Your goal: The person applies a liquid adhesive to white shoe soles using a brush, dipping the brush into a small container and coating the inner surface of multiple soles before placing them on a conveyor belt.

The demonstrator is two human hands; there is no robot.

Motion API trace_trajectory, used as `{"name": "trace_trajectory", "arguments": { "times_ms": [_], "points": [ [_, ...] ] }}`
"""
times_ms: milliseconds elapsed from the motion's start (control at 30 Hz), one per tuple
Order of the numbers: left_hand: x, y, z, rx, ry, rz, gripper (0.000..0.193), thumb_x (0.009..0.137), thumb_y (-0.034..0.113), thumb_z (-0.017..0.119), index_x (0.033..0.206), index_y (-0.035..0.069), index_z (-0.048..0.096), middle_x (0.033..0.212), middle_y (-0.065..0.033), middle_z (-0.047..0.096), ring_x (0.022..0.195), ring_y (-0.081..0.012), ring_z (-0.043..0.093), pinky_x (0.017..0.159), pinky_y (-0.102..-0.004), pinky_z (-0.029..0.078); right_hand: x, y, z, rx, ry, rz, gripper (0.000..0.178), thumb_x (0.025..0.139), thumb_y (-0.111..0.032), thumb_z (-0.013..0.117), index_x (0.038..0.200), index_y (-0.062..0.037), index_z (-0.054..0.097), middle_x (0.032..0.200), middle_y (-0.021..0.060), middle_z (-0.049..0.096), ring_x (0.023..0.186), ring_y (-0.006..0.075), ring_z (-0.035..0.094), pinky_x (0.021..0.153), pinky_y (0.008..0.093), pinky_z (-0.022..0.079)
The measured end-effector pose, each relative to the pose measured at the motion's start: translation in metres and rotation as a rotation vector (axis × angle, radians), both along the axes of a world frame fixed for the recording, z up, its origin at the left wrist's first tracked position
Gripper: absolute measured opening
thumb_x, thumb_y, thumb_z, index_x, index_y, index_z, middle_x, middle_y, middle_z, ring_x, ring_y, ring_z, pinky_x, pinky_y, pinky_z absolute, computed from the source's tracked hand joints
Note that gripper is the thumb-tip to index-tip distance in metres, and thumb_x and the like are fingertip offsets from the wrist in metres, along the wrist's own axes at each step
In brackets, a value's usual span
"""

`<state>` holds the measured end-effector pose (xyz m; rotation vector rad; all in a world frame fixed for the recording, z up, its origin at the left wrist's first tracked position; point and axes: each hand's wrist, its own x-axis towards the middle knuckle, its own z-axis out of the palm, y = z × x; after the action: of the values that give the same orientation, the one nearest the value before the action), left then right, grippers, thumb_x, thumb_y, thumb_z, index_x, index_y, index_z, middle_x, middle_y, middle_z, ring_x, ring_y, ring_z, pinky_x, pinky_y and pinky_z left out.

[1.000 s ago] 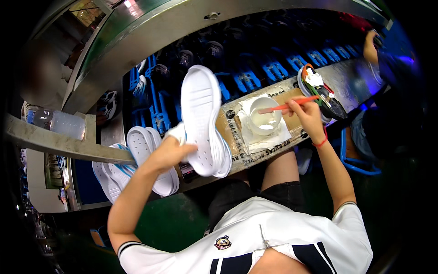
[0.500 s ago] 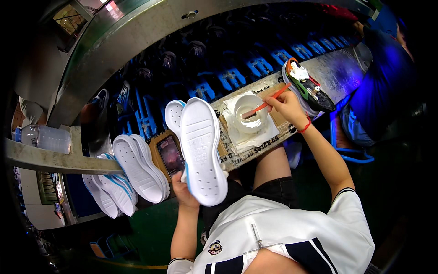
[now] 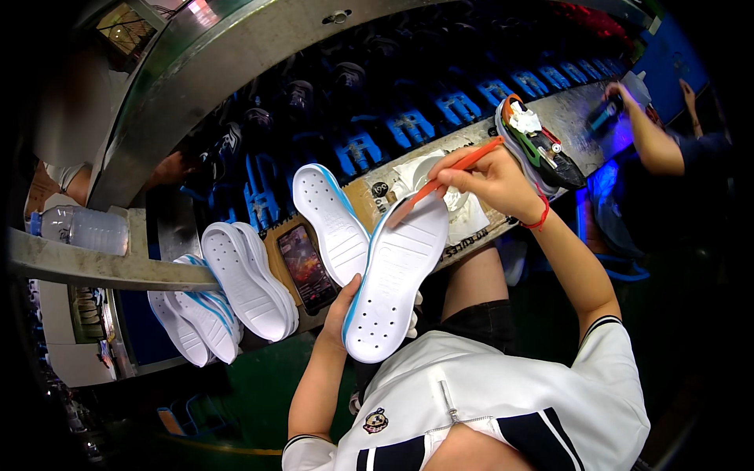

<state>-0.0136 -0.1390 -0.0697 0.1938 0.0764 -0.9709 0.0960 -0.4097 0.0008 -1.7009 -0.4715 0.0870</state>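
Note:
My left hand (image 3: 343, 308) grips a white shoe sole (image 3: 395, 283) with a blue edge from below, tilted up in front of my chest. My right hand (image 3: 491, 179) holds an orange brush (image 3: 444, 182) whose tip touches the sole's upper end. Behind the brush sits a white bowl (image 3: 424, 167) on the worktable (image 3: 369, 198). A second white sole (image 3: 330, 220) lies flat on the table just left of the held one.
More white soles (image 3: 245, 279) are stacked at the left beside a dark phone (image 3: 305, 267). A finished shoe (image 3: 537, 144) rests at the right. Blue holders (image 3: 357, 149) line the conveyor behind. A plastic bottle (image 3: 81, 229) lies far left. Another person's arm (image 3: 648, 141) works at right.
My left hand pulled the sole down and toward my chest. My right hand lifted the brush from the bowl and brought it onto the sole's top end.

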Motion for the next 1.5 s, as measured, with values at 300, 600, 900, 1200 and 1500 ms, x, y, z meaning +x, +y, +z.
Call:
{"name": "trace_trajectory", "arguments": {
  "times_ms": [300, 600, 900, 1200, 1500],
  "points": [
    [0.006, -0.012, -0.003, -0.143, 0.086, -0.001, 0.088, 0.087, 0.065, 0.036, 0.139, -0.005, 0.028, 0.122, -0.0302, 0.047, 0.095, -0.0447, 0.057, 0.079, -0.0594, 0.049, 0.017, 0.018, 0.023, -0.254, -0.284, 0.342, 0.011, 0.081, -0.015, 0.068, 0.088, -0.0082, 0.073, 0.081, 0.0036, 0.067, 0.081, 0.0148, 0.054, 0.073, 0.0279, 0.045],
    [0.0, -0.033, 0.003, 0.064, -0.114, 0.209, 0.077, 0.091, 0.057, 0.034, 0.137, -0.005, 0.03, 0.117, -0.0261, 0.051, 0.093, -0.0385, 0.059, 0.079, -0.052, 0.051, 0.008, -0.031, 0.006, -0.317, -0.314, -0.153, 0.013, 0.084, -0.01, 0.064, 0.091, -0.0012, 0.071, 0.084, 0.0068, 0.068, 0.082, 0.016, 0.057, 0.074, 0.0294, 0.048],
    [0.013, -0.035, -0.003, 0.356, -0.306, 0.436, 0.067, 0.095, 0.05, 0.029, 0.137, -0.002, 0.03, 0.119, -0.0218, 0.055, 0.097, -0.0304, 0.063, 0.082, -0.0455, 0.054, -0.05, -0.004, -0.019, -0.121, -0.207, -0.216, 0.012, 0.085, -0.008, 0.061, 0.093, -0.0014, 0.069, 0.08, 0.006, 0.069, 0.078, 0.0156, 0.063, 0.072, 0.0278, 0.048],
    [0.007, -0.038, 0.008, 0.217, -0.166, 0.275, 0.066, 0.096, 0.049, 0.027, 0.135, -0.004, 0.034, 0.115, -0.0246, 0.056, 0.093, -0.037, 0.063, 0.079, -0.0506, 0.053, -0.022, -0.008, -0.034, 0.269, 0.202, -0.286, 0.026, 0.091, -0.017, 0.053, 0.094, 0.006, 0.065, 0.076, 0.011, 0.068, 0.066, 0.0115, 0.058, 0.063, 0.0248, 0.045],
    [0.001, -0.034, 0.013, 0.135, -0.136, 0.218, 0.068, 0.095, 0.051, 0.03, 0.134, -0.004, 0.036, 0.116, -0.0248, 0.055, 0.093, -0.0356, 0.063, 0.08, -0.0478, 0.053, 0.009, -0.013, -0.013, 0.169, 0.065, -0.268, 0.023, 0.09, -0.014, 0.056, 0.094, 0.0068, 0.065, 0.077, 0.0108, 0.068, 0.072, 0.0125, 0.063, 0.069, 0.023, 0.046]
  ]
}}
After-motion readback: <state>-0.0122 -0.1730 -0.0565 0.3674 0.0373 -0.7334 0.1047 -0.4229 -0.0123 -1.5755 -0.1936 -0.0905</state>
